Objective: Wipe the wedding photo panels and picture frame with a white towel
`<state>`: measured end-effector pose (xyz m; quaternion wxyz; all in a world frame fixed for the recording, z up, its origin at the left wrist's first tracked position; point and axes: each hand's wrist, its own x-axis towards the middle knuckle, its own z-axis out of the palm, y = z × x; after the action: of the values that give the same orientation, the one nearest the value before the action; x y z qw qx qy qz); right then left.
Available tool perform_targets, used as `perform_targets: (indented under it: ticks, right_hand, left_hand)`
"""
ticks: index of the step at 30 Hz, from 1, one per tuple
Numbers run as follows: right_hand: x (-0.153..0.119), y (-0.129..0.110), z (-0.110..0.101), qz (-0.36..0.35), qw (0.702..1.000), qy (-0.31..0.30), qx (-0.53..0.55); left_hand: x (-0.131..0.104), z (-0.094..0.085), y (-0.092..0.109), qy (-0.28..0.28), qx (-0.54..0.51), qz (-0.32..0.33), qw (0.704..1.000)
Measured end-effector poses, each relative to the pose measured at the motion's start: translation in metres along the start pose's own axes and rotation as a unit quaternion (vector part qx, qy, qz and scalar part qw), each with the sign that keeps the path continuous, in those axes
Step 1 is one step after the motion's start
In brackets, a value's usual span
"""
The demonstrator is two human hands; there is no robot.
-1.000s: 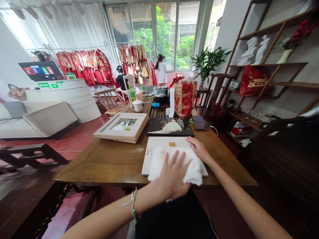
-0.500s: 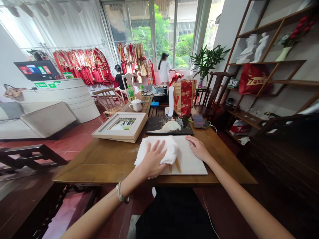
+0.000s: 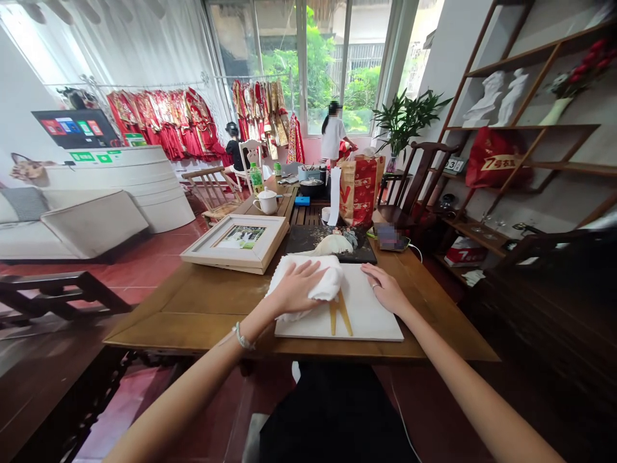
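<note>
Leftward and away from the body, the white cloth (image 3: 332,283) has slid since one second ago, carried under the left hand (image 3: 299,289), and more of the two tan strips (image 3: 343,315) now shows. The right hand (image 3: 385,289) keeps its place at the right side of the white board (image 3: 371,321).

Left hand: palm down, fingers spread and lying flat over the cloth, pinching nothing that can be seen. Right hand: fingers extended toward the far right corner, resting on the board by its edge; whether its underside grips that edge I cannot tell.

The board lies flat on the tabletop (image 3: 193,308), directly in front of the body and between the two hands, its long axis apparently running left to right. The bunched cloth covers its far left part and laps over the left edge. The left hand is the nearer one to the cloth, being right on it; the right is across the bare part. Just right of the cloth, the strips run toward the near edge, spreading apart; their upper ends are hidden beneath it. Beyond the board lies a dark panel (image 3: 308,238), with a framed picture (image 3: 234,238) to the left.
</note>
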<state>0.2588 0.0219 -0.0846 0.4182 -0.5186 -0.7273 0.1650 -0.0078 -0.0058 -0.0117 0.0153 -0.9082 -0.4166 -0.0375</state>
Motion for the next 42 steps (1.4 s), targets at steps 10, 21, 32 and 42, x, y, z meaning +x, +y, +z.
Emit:
perform_targets:
  ticks: [10,21,32,42]
  right_hand:
    - [0.000,0.002,0.001,-0.002,1.000,0.003,0.012]
    - [-0.001,0.000,0.001,0.002,1.000,0.001,-0.004]
    - [0.000,0.001,0.000,-0.005,1.000,-0.012,-0.023]
    - [0.001,-0.001,0.001,-0.002,1.000,-0.001,-0.017]
  left_hand:
    - [-0.026,-0.005,0.000,-0.019,-0.001,-0.002,1.000]
    - [-0.064,-0.017,0.024,-0.034,-0.027,0.009,0.999]
    - [0.007,0.008,-0.027,-0.002,-0.050,-0.073,0.996]
    - [-0.078,-0.003,0.035,-0.003,-0.031,-0.021,0.999]
